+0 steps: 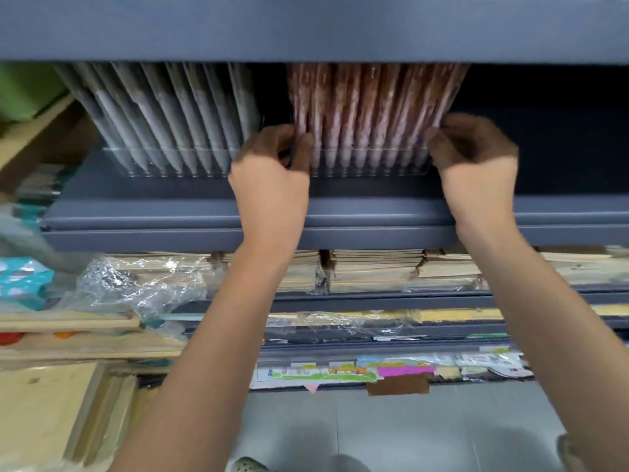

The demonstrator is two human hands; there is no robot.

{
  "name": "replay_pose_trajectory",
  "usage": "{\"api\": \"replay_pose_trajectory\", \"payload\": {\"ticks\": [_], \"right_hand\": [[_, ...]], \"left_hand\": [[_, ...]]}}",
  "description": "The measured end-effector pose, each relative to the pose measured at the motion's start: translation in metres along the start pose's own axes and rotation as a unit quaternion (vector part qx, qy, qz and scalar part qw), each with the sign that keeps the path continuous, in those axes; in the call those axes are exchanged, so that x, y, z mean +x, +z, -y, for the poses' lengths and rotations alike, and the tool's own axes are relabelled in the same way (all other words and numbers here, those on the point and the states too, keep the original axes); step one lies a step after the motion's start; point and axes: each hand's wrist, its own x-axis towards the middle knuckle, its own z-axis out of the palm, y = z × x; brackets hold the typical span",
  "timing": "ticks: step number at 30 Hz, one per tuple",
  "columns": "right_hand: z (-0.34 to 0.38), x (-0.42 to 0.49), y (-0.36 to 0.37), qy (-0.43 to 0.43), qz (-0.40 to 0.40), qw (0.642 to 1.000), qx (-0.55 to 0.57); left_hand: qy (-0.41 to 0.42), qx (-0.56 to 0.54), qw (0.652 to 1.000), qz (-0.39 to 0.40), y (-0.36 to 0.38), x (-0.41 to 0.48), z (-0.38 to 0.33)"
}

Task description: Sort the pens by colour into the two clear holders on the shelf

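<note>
Two clear holders stand side by side on the grey shelf point(170, 212). The left holder point(163, 165) carries a row of grey pens point(177, 114) leaning left. The right holder point(371, 165) carries a row of pink-red patterned pens point(367, 103). My left hand point(272, 161) grips the left end of the right holder, thumb over its front. My right hand point(473, 151) grips its right end, fingers curled at the outermost pens. The pen tops are hidden by the shelf above point(306, 28).
Lower shelves hold stacked paper pads point(374, 267), crumpled clear plastic wrap point(143, 284) and coloured paper sheets point(405, 371). Wooden boards point(68, 335) lie at the lower left. A green object point(23, 90) sits at the far left. Dark space point(544, 131) lies right of the holders.
</note>
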Motion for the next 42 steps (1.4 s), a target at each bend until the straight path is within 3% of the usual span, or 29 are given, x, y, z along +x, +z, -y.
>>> {"api": "replay_pose_trajectory", "payload": {"ticks": [10, 26, 32, 37, 42], "right_hand": [[-0.015, 0.007, -0.002, -0.037, 0.015, 0.999, -0.030], [-0.010, 0.001, -0.005, -0.036, 0.008, 0.998, -0.054], [-0.006, -0.001, -0.005, -0.039, -0.003, 0.997, -0.060], [-0.006, -0.001, -0.006, -0.036, -0.005, 0.998, -0.060], [-0.008, -0.001, -0.005, -0.042, -0.004, 0.997, -0.062]], "left_hand": [[0.032, 0.091, 0.995, -0.019, 0.001, -0.004, -0.005], [0.020, 0.107, 0.994, -0.024, -0.002, -0.014, -0.004], [0.004, 0.090, 0.993, -0.081, -0.001, -0.042, -0.022], [0.008, 0.127, 0.992, -0.019, 0.027, -0.045, -0.043], [-0.016, 0.125, 0.992, -0.030, 0.041, -0.038, -0.041]]}}
